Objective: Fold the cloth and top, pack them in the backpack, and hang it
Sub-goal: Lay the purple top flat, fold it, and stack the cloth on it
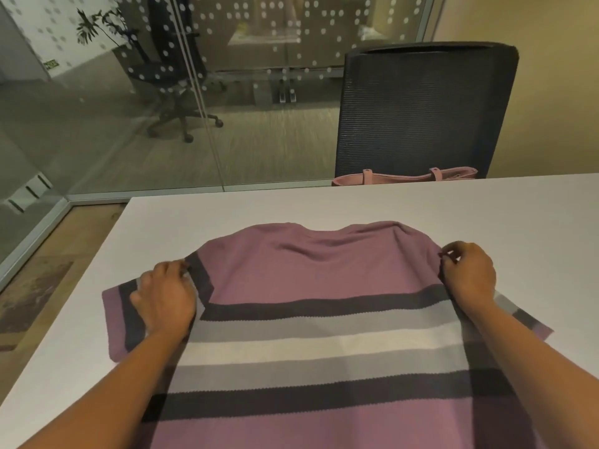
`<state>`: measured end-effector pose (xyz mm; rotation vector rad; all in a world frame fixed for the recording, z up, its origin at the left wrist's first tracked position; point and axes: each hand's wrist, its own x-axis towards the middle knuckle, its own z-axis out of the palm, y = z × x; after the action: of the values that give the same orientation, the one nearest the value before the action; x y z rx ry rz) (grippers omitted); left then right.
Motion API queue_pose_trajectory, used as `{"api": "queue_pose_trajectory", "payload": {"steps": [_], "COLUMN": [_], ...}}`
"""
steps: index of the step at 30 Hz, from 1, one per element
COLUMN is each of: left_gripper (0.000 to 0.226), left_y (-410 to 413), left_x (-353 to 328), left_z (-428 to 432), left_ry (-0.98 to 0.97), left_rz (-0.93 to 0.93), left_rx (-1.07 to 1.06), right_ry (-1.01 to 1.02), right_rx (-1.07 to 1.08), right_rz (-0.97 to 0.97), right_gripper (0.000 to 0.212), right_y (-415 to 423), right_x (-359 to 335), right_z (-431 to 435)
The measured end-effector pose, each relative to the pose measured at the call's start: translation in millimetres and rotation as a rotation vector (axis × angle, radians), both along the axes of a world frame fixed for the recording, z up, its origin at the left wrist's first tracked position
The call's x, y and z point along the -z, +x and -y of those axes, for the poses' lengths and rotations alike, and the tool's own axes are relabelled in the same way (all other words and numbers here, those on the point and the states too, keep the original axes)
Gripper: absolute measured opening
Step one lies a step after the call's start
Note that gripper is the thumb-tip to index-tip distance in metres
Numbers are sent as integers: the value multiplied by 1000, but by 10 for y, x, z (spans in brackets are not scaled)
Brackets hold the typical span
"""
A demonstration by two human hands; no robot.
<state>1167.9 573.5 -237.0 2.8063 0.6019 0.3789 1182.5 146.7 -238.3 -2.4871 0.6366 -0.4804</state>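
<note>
in the upper left of the frame a glass wall [97,140] with white dots shows a leafy plant [97,24] and a dark office chair [175,76] on castors behind it. below it a white table [227,215] fills the lower part of the frame. at the lower left the left hand [165,296] lies on the left sleeve of the top, its fingers curled and its fingertips pinching the fabric where the sleeve's dark stripe meets the body. the top [324,277] lies flat on the table in the lower centre, neckline at the far side and hem running out of the bottom edge; it is mauve with dark, grey and white bands across it, and both short sleeves stick out sideways. at the right the right hand [470,273] pinches the top's right shoulder edge between thumb and curled fingers. beyond the table's far edge, right of centre, the top of a pink bag [405,179] shows in front of a black mesh chair [424,115] in the upper right.
</note>
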Motion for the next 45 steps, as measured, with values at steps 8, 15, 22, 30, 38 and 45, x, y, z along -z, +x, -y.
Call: {"api": "queue_pose_trajectory", "payload": {"steps": [8, 15, 22, 30, 38, 45], "left_gripper": [49, 54, 54, 41, 42, 83], "left_y": [-107, 49, 143, -172, -508, -561], "left_x": [157, 154, 136, -41, -91, 226], "left_z": [-187, -349, -429, -114, 682, 1235], "left_ry": [-48, -56, -36, 21, -22, 34], "left_rz": [-216, -349, -380, -205, -48, -210], "left_rx": [144, 207, 249, 104, 321, 465], "right_ry": [-136, -232, -227, -327, -116, -94], "right_rx": [-250, -408, -394, 38, 145, -33], "right_rz": [-119, -294, -345, -231, -439, -434], "right_gripper": [34, 62, 46, 22, 59, 68], "right_y": [-415, -266, -66, -161, -368, -347], "right_x": [123, 185, 140, 13, -48, 12], "right_z": [64, 407, 547, -22, -152, 125]}}
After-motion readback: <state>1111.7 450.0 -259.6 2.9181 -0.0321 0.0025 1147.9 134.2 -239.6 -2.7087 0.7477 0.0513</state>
